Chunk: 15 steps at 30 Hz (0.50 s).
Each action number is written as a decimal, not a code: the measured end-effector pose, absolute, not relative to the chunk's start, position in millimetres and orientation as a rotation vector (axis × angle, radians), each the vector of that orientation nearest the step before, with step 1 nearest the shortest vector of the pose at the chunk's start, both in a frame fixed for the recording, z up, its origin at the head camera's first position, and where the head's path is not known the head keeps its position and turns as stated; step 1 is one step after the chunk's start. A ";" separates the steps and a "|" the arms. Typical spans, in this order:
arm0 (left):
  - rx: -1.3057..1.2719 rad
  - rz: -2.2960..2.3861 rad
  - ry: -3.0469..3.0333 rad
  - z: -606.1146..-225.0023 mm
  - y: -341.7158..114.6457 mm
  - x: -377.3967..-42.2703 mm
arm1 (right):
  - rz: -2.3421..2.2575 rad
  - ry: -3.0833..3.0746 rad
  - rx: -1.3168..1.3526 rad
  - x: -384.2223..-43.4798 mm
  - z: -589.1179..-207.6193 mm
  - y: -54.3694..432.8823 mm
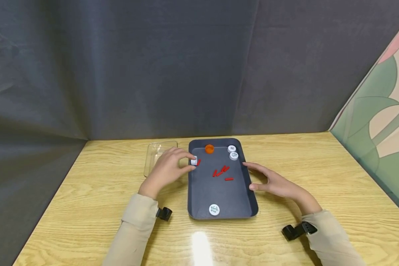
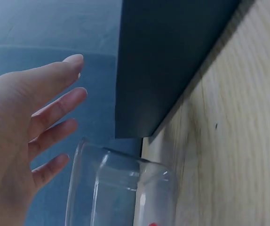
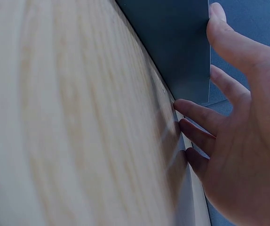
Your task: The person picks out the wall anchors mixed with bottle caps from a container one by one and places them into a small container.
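One white cap (image 1: pixel 194 162), pinched by left hand (image 1: pixel 167 167); red stick (image 1: pixel 198 162) just right of grip. Right hand (image 1: pixel 280 184) loose at opposite tray (image 1: pixel 207 194) edge. Probably pick-up or set-down; next wants steady fingers.

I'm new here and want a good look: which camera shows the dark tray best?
The head view: it shows nearly the whole dark tray from above, rim and inside. The left and right wrist views each show only part of its outer side.
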<state>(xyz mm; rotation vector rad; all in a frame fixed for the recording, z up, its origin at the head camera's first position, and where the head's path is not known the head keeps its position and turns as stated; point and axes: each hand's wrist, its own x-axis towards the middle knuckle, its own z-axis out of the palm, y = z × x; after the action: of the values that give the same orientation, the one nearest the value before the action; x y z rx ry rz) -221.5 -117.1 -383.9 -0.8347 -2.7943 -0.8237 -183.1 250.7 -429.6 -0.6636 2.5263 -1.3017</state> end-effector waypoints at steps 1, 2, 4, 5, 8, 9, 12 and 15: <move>-0.849 -0.809 -2.800 -384.1 -115.6 -223.3 | -1.305 2.524 -0.660 -182.9 -429.7 250.4; -0.867 -0.794 -2.803 -384.2 -114.1 -225.2 | -1.310 2.523 -0.658 -182.7 -429.8 250.4; -0.906 -0.770 -2.807 -384.3 -111.4 -228.9 | -1.315 2.517 -0.658 -182.5 -429.8 250.3; -0.926 -0.755 -2.810 -384.3 -110.3 -230.6 | -1.314 2.517 -0.666 -182.6 -429.6 250.2; -0.973 -0.724 -2.821 -385.3 -107.8 -235.9 | -1.311 2.521 -0.681 -182.7 -429.0 249.8; -0.986 -0.709 -2.824 -385.7 -107.3 -237.7 | -1.308 2.522 -0.683 -182.7 -428.7 249.7; -1.007 -0.670 -2.841 -387.8 -106.1 -244.2 | -1.306 2.526 -0.681 -182.2 -427.5 249.0; -1.018 -0.635 -2.861 -389.1 -105.0 -251.0 | -1.304 2.527 -0.670 -181.5 -426.1 248.4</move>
<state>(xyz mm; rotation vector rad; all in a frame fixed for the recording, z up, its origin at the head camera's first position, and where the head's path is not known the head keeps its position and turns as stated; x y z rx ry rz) -251.0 -105.0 -389.1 -1.0178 -2.8609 -0.6348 -181.5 248.4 -426.1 -0.6703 2.5274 -1.3039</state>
